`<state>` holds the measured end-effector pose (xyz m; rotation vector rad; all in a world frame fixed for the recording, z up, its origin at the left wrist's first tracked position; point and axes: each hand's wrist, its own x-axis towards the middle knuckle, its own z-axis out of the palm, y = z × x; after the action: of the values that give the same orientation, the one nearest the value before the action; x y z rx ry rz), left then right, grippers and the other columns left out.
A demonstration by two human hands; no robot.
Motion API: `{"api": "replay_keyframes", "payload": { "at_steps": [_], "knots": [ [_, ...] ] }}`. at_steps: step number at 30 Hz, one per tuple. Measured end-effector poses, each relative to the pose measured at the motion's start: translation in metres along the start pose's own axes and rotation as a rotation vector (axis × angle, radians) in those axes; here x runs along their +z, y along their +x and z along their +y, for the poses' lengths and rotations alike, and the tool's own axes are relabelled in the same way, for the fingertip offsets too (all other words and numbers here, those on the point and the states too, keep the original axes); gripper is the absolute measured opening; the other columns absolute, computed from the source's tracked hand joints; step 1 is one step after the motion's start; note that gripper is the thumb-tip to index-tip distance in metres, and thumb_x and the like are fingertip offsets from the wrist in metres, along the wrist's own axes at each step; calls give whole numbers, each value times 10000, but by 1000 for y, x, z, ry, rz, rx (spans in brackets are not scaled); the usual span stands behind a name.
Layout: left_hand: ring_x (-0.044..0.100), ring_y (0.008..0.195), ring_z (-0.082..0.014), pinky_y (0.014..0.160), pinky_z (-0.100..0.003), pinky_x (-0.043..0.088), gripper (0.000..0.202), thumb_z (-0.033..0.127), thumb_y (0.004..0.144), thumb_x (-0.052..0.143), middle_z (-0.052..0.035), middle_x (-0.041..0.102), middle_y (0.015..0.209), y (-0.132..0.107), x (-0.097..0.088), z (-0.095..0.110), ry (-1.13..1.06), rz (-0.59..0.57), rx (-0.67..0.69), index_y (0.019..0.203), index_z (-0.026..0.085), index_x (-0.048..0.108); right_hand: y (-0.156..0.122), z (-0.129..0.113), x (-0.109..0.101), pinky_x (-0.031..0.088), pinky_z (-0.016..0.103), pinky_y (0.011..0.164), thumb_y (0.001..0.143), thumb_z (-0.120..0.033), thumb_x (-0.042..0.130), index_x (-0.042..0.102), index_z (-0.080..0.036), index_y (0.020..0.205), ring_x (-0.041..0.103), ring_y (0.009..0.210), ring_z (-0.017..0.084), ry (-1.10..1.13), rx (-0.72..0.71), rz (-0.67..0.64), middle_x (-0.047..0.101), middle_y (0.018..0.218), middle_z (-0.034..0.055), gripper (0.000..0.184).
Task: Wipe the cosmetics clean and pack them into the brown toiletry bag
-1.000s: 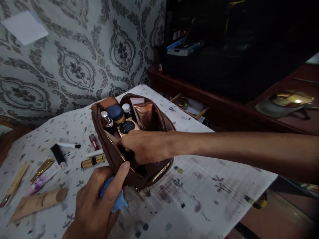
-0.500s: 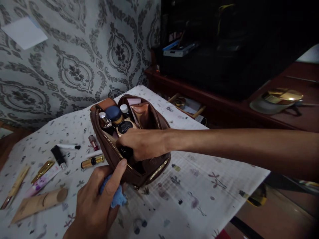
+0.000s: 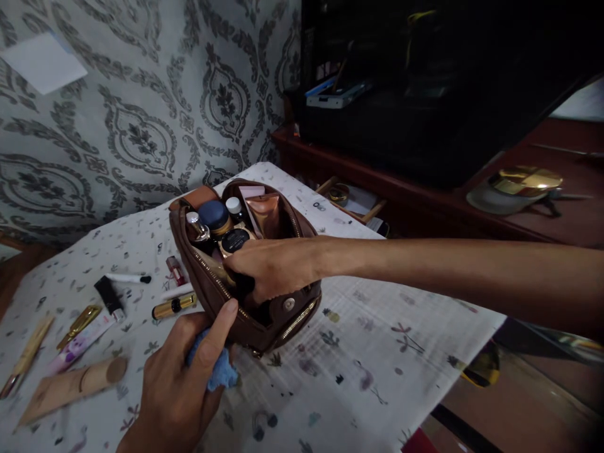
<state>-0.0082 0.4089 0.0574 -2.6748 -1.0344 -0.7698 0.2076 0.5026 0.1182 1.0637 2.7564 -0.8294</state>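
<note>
A brown zippered cosmetic bag stands open on the table with its gold zips apart. My right hand reaches down into it from the right, its fingers hidden inside. Next to that hand lie a round black-topped compact, a blue-lidded jar, a white-capped bottle, a silver-capped bottle and a bronze tube. My left hand is closed round a crumpled blue cloth, its index finger against the bag's near side.
Left of the bag lie a beige tube, a black tube, a white-handled brush, a gold-and-black tube and a lip gloss. A patterned cloth covers the table. A gold-lidded jar stands on the reddish-brown furniture at right.
My right hand has shifted slightly inside the bag, and a round snap on the bag's inner flap now shows more clearly. My left hand keeps its hold on the blue cloth.
</note>
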Motion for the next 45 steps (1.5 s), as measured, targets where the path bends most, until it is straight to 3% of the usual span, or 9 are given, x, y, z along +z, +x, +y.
{"api": "replay_keyframes", "payload": {
  "at_steps": [5, 10, 13, 19, 23, 27, 34, 40, 45],
  "knots": [
    [590, 889, -161, 645, -215, 461, 656, 114, 961, 477, -82, 563, 1057, 1, 1, 1, 1, 0, -11, 1561, 278, 270, -7, -3, -2, 408, 261, 662, 787, -6, 587, 615, -78, 1065, 565, 839, 170, -65, -216, 11, 643, 959, 80, 289],
    [588, 920, -168, 643, -212, 472, 658, 106, 953, 492, -95, 569, 1071, 0, 1, 0, 4, 14, 3, 1557, 267, 285, 2, 1, 1, 379, 262, 626, 771, 41, 532, 597, -97, 952, 509, 745, 146, -56, -297, 107, 609, 875, 55, 237],
    [591, 901, -161, 628, -200, 478, 624, 134, 962, 471, -98, 576, 1077, -3, 2, -3, -9, 10, 6, 1552, 253, 304, 7, 4, 4, 369, 256, 607, 773, 11, 553, 604, -114, 886, 499, 713, 141, -45, -266, 141, 607, 838, 47, 176],
    [597, 935, -174, 677, -218, 495, 633, 118, 963, 446, -105, 578, 1101, -4, 3, -3, -29, -3, 5, 1560, 245, 279, 12, 2, 11, 391, 254, 576, 772, -102, 594, 637, -94, 988, 552, 703, 159, 31, -138, 200, 644, 839, 71, 220],
    [596, 931, -171, 692, -223, 487, 643, 108, 965, 446, -103, 565, 1094, -1, 2, -4, 0, 10, 41, 1566, 232, 256, 14, -1, 13, 400, 261, 578, 766, -95, 596, 643, -87, 1014, 589, 716, 178, 16, -81, 203, 674, 872, 96, 252],
    [585, 919, -167, 664, -211, 482, 629, 134, 976, 428, -106, 552, 1075, 2, 0, -6, 19, -3, 101, 1572, 191, 232, 9, -3, 9, 403, 260, 571, 780, -74, 592, 624, -66, 1101, 602, 730, 184, 31, -115, 137, 687, 907, 107, 323],
    [575, 854, -163, 641, -227, 469, 615, 186, 1000, 437, -79, 541, 1010, 5, 1, -4, 31, 10, 75, 1575, 218, 221, -3, 0, 3, 431, 255, 695, 762, -61, 666, 644, -118, 1108, 615, 896, 186, 123, -121, 97, 681, 1035, 68, 352],
    [580, 932, -168, 709, -227, 498, 637, 123, 970, 458, -99, 542, 1061, 2, 2, -6, -9, 10, 79, 1568, 196, 248, 0, 0, 7, 414, 241, 650, 773, -86, 684, 643, -103, 1043, 593, 813, 160, 139, -111, 194, 669, 946, 50, 273],
    [590, 949, -170, 718, -221, 508, 656, 118, 958, 465, -100, 555, 1074, 0, 3, -7, -9, 1, 59, 1569, 221, 249, 9, 1, 15, 404, 248, 601, 781, -115, 659, 639, -67, 1011, 572, 737, 158, 69, -102, 228, 669, 901, 85, 236]
  ]
}}
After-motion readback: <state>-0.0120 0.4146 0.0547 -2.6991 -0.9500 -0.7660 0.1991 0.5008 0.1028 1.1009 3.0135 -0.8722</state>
